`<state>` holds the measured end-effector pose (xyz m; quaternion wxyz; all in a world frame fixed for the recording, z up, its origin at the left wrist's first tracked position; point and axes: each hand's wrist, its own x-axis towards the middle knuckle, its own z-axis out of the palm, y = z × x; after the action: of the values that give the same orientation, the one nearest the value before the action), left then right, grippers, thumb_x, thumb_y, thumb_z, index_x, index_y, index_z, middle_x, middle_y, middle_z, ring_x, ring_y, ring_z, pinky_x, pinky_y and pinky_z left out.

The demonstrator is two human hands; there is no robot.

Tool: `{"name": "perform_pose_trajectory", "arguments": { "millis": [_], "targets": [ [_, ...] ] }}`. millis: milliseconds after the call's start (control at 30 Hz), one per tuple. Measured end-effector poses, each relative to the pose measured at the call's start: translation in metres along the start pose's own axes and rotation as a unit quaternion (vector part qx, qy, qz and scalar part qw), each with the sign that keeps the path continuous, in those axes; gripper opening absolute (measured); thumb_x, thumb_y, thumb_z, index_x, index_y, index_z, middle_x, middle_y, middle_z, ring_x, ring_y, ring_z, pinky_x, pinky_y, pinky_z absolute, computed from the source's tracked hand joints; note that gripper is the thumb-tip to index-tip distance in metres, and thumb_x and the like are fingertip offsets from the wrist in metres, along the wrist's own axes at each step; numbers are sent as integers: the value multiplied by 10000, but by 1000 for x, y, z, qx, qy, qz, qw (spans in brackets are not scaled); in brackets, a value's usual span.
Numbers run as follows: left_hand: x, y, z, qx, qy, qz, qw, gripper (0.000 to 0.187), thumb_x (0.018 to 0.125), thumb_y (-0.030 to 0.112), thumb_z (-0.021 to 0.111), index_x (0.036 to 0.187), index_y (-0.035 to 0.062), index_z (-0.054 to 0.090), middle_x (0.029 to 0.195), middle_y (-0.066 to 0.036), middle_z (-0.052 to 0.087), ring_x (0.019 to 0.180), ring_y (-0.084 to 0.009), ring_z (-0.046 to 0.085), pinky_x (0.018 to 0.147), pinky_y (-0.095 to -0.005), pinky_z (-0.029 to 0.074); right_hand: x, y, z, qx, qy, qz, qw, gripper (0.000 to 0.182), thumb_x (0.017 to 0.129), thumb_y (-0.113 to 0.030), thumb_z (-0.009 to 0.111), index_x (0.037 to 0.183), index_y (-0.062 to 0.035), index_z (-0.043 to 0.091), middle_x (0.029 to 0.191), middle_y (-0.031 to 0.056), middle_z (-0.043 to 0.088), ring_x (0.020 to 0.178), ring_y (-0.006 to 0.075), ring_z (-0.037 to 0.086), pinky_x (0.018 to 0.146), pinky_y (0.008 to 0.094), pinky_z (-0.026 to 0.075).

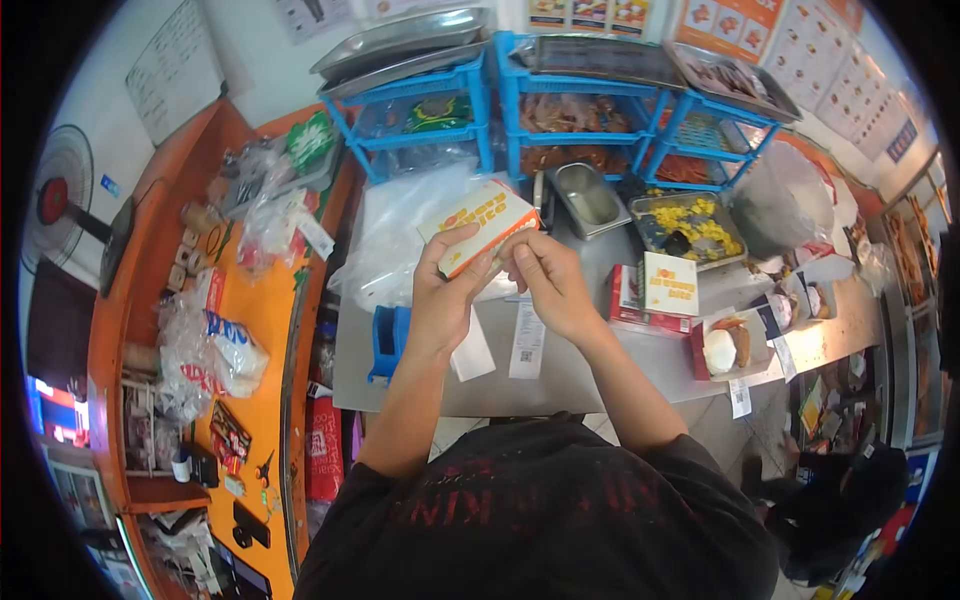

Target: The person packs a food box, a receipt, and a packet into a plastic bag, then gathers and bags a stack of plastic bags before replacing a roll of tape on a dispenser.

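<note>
A white paper takeout box (pixel 488 215) with yellow lettering and an orange-red side is held tilted above the steel table (pixel 430 385). My left hand (pixel 447 290) is closed on its lower left part, the thumb along the front side. At the box's right front edge, the fingers of my right hand (pixel 548 280) are pinched together against it. Beneath my hands lie a printed receipt (pixel 527 340) and a blank white slip (pixel 473 350). A blue tape dispenser-like object (pixel 388 343) stands left of my left forearm. Clear plastic bags (pixel 385 235) lie behind the box.
Right of my hands are a similar closed box (pixel 670 285) and open boxes with food (pixel 735 345). Behind stand a steel pan (pixel 590 205), a tray of yellow pieces (pixel 690 228) and blue racks (pixel 508 100). An orange counter (pixel 270 330) runs left. Another person (pixel 845 510) is at lower right.
</note>
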<state>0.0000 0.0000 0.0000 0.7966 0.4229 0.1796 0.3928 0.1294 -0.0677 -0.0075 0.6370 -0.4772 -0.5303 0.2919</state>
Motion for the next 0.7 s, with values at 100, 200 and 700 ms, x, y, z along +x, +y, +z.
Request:
{"name": "perform_pose_trajectory", "arguments": {
  "millis": [100, 200, 700],
  "targets": [
    [-7, -18, 29, -5, -3, -10, 1000, 328, 792, -74, 541, 1093, 47, 496, 1209, -111, 402, 1087, -203, 471, 894, -320, 451, -19, -8, -25, -40, 42, -16, 998, 168, 893, -168, 486, 833, -18, 528, 695, 10, 490, 609, 64, 434, 540, 217, 380],
    [-2, -27, 45, 16, -16, 35, 999, 322, 787, -79, 540, 1081, 46, 500, 1180, -105, 426, 1068, -193, 480, 888, -301, 448, -24, -7, -41, -66, 55, -7, 996, 164, 888, -149, 493, 831, 0, 534, 711, 2, 500, 630, 44, 430, 534, 208, 368],
    [-9, -55, 93, -144, -101, -165, 970, 340, 834, 3, 497, 1167, 43, 438, 1232, -133, 444, 1171, -251, 414, 985, -430, 328, -66, -7, -97, -98, 217, 57, 970, 377, 681, -263, 740, 547, 27, 540, 458, -4, 457, 426, 58, 361, 399, 238, 281]
  ]
}}
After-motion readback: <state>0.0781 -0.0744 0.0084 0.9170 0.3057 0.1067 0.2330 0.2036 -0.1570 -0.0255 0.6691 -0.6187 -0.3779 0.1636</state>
